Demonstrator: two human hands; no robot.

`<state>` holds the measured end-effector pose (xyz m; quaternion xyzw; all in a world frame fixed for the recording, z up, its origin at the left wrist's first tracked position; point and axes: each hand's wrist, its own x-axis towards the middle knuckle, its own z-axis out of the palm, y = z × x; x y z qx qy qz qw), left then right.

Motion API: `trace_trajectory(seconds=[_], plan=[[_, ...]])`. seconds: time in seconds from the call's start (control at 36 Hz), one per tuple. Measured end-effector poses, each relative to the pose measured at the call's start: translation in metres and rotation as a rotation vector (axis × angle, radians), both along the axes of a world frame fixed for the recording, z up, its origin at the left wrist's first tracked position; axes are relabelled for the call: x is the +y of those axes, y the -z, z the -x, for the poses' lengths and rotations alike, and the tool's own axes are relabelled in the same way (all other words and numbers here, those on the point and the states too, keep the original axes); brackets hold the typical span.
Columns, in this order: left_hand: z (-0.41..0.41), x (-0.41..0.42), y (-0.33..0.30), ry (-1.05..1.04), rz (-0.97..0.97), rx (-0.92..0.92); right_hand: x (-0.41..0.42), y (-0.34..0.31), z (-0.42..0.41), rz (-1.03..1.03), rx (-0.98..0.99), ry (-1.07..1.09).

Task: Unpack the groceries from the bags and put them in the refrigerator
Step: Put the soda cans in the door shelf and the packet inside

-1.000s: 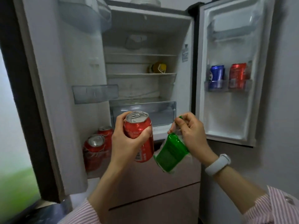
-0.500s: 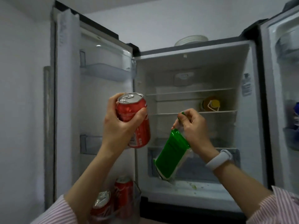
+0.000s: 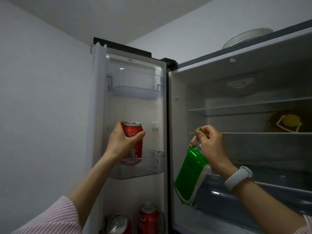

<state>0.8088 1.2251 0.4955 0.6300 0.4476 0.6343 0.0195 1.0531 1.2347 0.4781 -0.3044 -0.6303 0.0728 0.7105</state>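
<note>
Red, the soda can (image 3: pixel 133 141) sits left of frame centre, lowered into the middle door bin (image 3: pixel 148 168) with our left hand (image 3: pixel 122 142) wrapped round it, while right of centre our right hand (image 3: pixel 211 144) pinches the green pouch (image 3: pixel 190 176) dangling below it.

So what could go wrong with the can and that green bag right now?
The left hand holds the red can at the middle door shelf. If the can catches the shelf's front rail or is let go too early, it might tip and fall onto the two cans in the bin below.

The right hand only pinches the green bag by its top corner, so the hanging bag could slip from that small grip.
</note>
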Motion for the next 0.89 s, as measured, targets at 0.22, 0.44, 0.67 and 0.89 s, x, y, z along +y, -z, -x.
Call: trace_trajectory(seconds=[0.22, 0.44, 0.67, 0.89], plan=[[0.006, 0.009, 0.006, -0.109, 0.064, 0.136, 0.017, 0.004, 0.005, 0.000, 0.007, -0.026], [0.018, 0.008, 0.010, -0.253, 0.144, 0.200, 0.024, 0.012, 0.013, 0.014, 0.034, -0.048], [0.015, -0.002, 0.018, -0.371, 0.032, 0.323, 0.021, 0.024, 0.018, 0.032, 0.008, -0.067], [-0.012, -0.029, 0.053, -0.364, -0.436, 0.378, 0.015, 0.035, 0.016, 0.023, 0.035, -0.113]])
